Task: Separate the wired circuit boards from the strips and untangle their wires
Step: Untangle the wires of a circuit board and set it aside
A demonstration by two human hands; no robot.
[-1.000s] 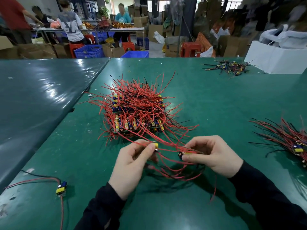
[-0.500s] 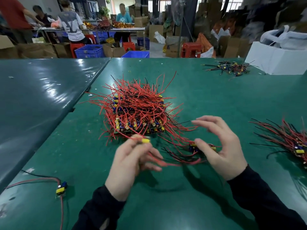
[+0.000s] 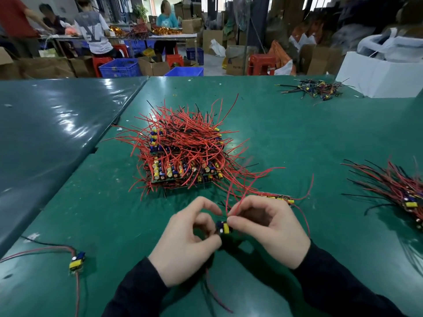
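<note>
A small wired circuit board [image 3: 223, 228] with a yellow and a blue part sits between my two hands near the table's front. My left hand [image 3: 186, 244] pinches it from the left and below. My right hand [image 3: 267, 227] pinches it from the right, with red wires rising past its fingertips. Behind the right hand a strip of boards [image 3: 278, 198] lies on the table, its red wires trailing away. Further back is the big stack of board strips [image 3: 183, 154] under a tangle of red and black wires.
One separated board [image 3: 76, 261] with red and black wires lies at the front left. A bundle of separated boards [image 3: 398, 191] lies at the right edge. A small wire pile [image 3: 313, 88] and a white box [image 3: 380, 74] stand at the back right. A seam splits the green table [image 3: 297, 138] from the left one.
My hands were spread apart, the right one open over a strip. Now they have come together nearer to me, both pinching a single small board, and the strip lies behind the right hand.
</note>
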